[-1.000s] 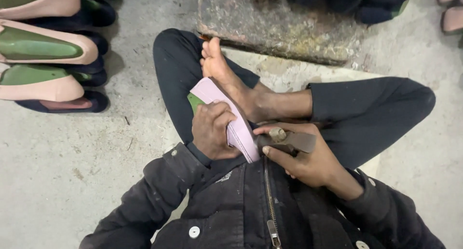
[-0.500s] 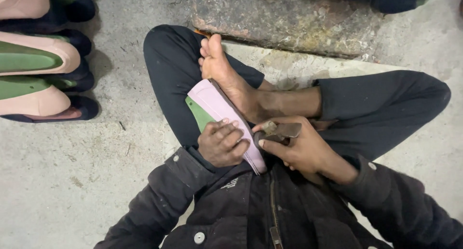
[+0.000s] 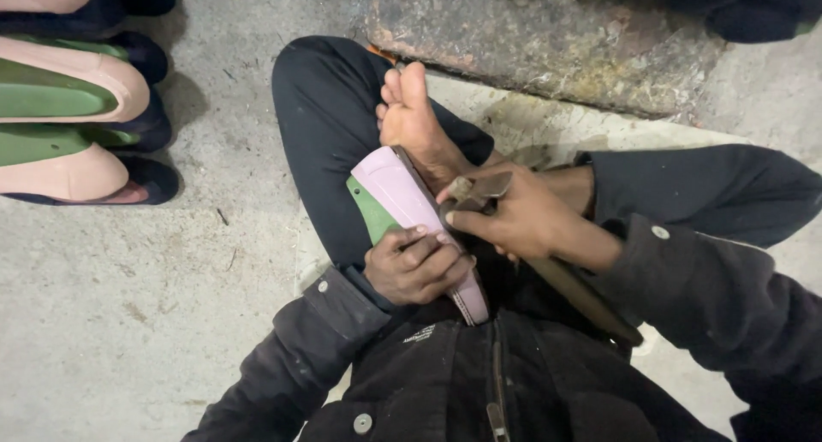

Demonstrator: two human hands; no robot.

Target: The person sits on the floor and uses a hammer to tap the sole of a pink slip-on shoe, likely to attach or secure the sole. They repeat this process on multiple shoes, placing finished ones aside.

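Observation:
I sit cross-legged on a concrete floor. A pink shoe sole (image 3: 398, 194) with a green last inside rests on my lap, its toe pointing toward my bare foot (image 3: 415, 121). My left hand (image 3: 417, 266) wraps around the sole's near half and holds it steady. My right hand (image 3: 524, 219) grips a hammer (image 3: 479, 189) close to its metal head, which rests against the sole's right edge. The wooden handle (image 3: 582, 296) runs back under my right forearm.
Several pink shoes with green lasts (image 3: 64, 91) lie stacked at the left edge. A worn stone slab (image 3: 548, 31) lies just beyond my foot. Bare concrete floor (image 3: 145, 322) spreads at the lower left.
My right hand has brought the hammer head forward and up along the sole's right edge. The left hand keeps its hold on the sole. The camera has moved closer.

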